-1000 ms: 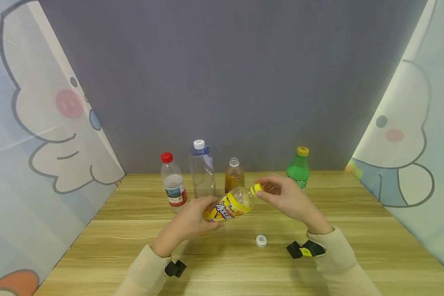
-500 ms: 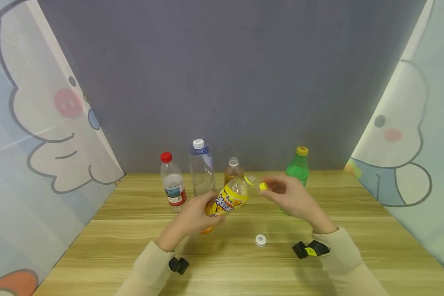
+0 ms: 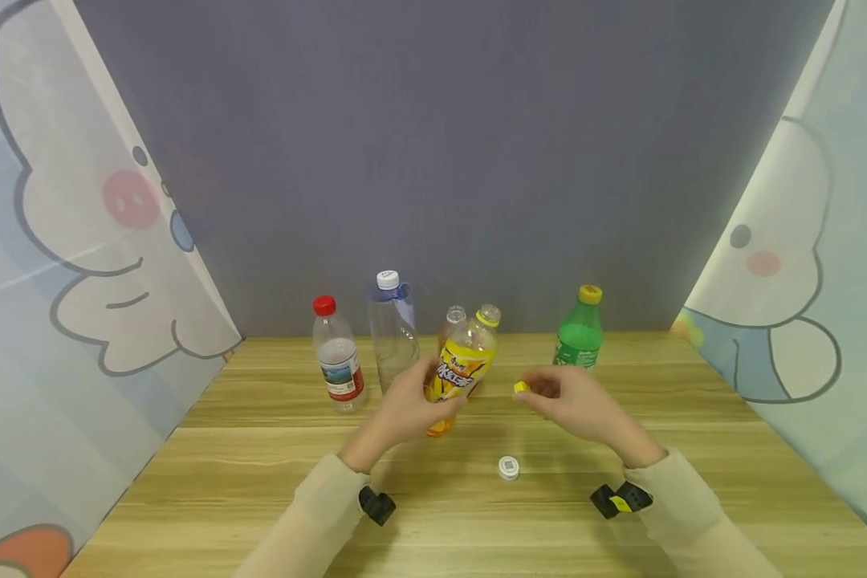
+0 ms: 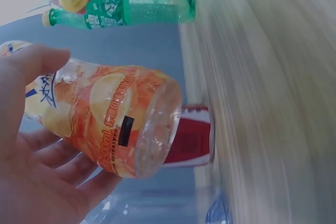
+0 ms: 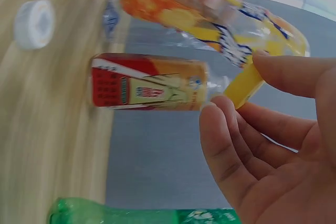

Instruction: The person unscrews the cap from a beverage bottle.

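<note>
My left hand (image 3: 408,408) grips a plastic drink bottle (image 3: 466,360) with a yellow and orange label. The bottle leans slightly to the right, its mouth uncapped; the left wrist view shows its base (image 4: 160,127) held off the table. Between thumb and fingertips, my right hand (image 3: 581,401) pinches a yellow bottle cap (image 5: 244,86), a short way right of the bottle. On the table in front lies a white cap (image 3: 509,468). Partly hidden behind the held bottle stands an uncapped bottle with a red and orange label (image 5: 152,83).
A red-capped bottle (image 3: 340,361) and a tall clear bottle with a white cap (image 3: 394,333) stand at the back left. Behind my right hand stands a green bottle with a yellow cap (image 3: 580,333). A grey panel (image 3: 448,160) rises behind the wooden table (image 3: 260,449).
The yellow cap has come off the bottle and moved right and down with my right hand. My left hand has tipped the bottle more upright and shifted it to the right.
</note>
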Action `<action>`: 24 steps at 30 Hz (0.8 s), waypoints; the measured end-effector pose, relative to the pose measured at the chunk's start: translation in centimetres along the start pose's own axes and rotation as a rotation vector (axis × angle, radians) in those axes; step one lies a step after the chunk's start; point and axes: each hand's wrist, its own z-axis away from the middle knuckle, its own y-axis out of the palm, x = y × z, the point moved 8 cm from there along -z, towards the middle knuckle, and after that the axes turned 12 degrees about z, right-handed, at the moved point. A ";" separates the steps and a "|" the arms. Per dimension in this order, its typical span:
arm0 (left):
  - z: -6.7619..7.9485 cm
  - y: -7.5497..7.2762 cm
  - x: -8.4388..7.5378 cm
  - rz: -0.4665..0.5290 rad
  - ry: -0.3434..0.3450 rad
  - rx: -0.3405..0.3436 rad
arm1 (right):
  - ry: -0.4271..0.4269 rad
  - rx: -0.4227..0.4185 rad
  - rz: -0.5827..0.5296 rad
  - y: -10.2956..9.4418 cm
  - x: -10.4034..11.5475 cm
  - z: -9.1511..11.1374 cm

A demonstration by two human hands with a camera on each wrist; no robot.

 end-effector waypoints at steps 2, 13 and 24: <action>-0.4 0.4 -0.1 0.036 -0.003 -0.003 | -0.001 0.007 0.031 0.3 -0.3 0.1; -2.2 2.8 -0.2 0.185 -0.068 -0.008 | -0.019 0.083 0.131 1.9 -1.1 0.8; -3.9 5.0 -0.3 0.144 -0.060 -0.029 | -0.048 0.146 0.202 3.5 -1.9 1.5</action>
